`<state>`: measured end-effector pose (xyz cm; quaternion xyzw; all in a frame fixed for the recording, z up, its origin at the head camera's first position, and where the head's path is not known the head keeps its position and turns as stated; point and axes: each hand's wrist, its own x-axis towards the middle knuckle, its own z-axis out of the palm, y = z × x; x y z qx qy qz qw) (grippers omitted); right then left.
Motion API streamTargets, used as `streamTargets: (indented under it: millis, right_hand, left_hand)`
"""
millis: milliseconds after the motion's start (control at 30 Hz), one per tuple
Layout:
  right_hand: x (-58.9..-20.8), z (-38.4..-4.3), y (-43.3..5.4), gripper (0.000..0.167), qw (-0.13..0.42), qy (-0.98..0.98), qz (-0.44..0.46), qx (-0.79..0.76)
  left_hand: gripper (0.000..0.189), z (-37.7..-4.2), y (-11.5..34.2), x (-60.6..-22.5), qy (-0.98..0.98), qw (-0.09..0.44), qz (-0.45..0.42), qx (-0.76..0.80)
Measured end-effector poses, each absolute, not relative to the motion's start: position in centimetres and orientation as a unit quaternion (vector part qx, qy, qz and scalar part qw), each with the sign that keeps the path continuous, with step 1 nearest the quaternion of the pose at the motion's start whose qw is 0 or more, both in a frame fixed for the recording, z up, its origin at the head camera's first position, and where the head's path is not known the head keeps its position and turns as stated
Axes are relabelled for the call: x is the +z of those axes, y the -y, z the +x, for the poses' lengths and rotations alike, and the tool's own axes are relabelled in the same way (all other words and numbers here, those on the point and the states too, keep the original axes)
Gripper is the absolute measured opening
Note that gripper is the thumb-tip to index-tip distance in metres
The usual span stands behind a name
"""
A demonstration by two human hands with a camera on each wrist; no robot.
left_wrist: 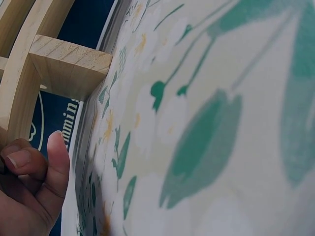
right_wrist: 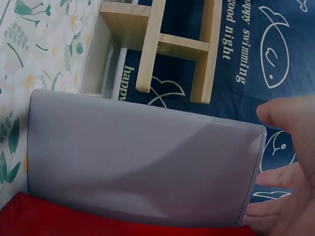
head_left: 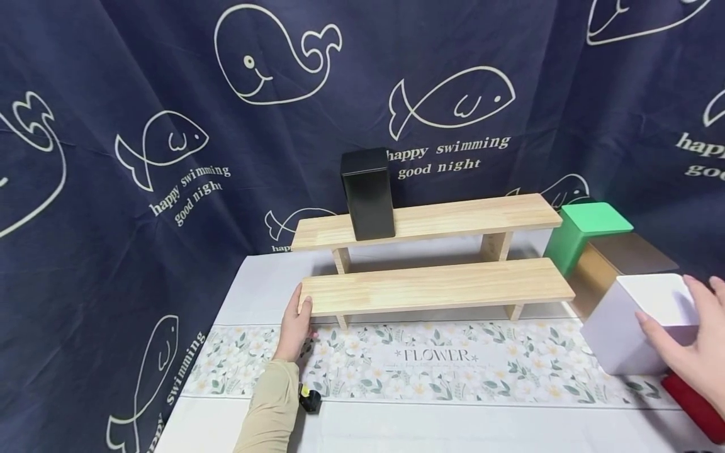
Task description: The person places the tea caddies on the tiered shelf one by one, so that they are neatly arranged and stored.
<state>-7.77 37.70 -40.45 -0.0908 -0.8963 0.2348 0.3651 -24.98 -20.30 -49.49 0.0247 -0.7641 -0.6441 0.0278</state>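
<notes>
A: How about the left hand (head_left: 293, 332)?

B: Pinching the left end of the lower shelf (head_left: 436, 287), thumb and fingers curled at the corner. Apparently just steadying the wood.

A: And further right, higher up?

B: On the upper shelf (head_left: 464, 219), toward the left end, a black box (head_left: 370, 204), upright, with base close to the front edge. To the right, a long bare stretch of board; below, the same along the lower shelf. Plenty of open room on both levels, and in front too, over the flowered cloth (head_left: 396, 380).

A: Past the shelves?

B: Much tighter. Green box (head_left: 597, 217) at the back, then brown box (head_left: 629, 258), then white box (head_left: 617, 333) nearest, just below the right hand (head_left: 707, 349).

A: Any grip there?

B: Spread wide across the top, thumb toward the near edge, fingers toward the far side. Firm contact? Cannot tell.

A: Step in hand, then?

B: Probably taking hold of the white box, or perhaps letting go. If lifting, best to close on both sides, rise straight past the brown box and the red thing (head_left: 688, 402), and mind the lower shelf's right end.
</notes>
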Motion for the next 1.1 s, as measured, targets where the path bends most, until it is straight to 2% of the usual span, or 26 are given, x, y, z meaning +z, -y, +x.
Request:
streamTargets:
  millis: [100, 300, 433, 933, 1100]
  right_hand:
    - [-40.5, -7.6, -37.7, 0.088, 0.349, 0.904, -0.121, 0.215]
    - [-41.0, -7.8, -37.8, 0.080, 0.353, 0.896, -0.121, 0.242]
    - [-41.3, -8.0, -37.9, 0.087, 0.329, 0.898, -0.158, 0.246]
    - [-40.8, -8.3, -37.4, 0.102, 0.313, 0.890, -0.208, 0.259]
    - [-40.6, -8.3, -37.1, 0.100, 0.323, 0.885, -0.200, 0.269]
  left_hand:
    - [0.059, -25.0, 20.3, -49.4, 0.760, 0.022, 0.030, -0.648]
    - [0.059, -24.1, 19.9, -47.6, 0.759, 0.017, 0.023, -0.651]
    - [0.058, -23.2, 19.5, -46.2, 0.767, 0.014, 0.015, -0.642]
    - [0.059, -23.0, 19.5, -46.0, 0.762, 0.010, 0.015, -0.648]
    - [0.059, -23.0, 19.5, -46.0, 0.764, 0.012, 0.018, -0.645]
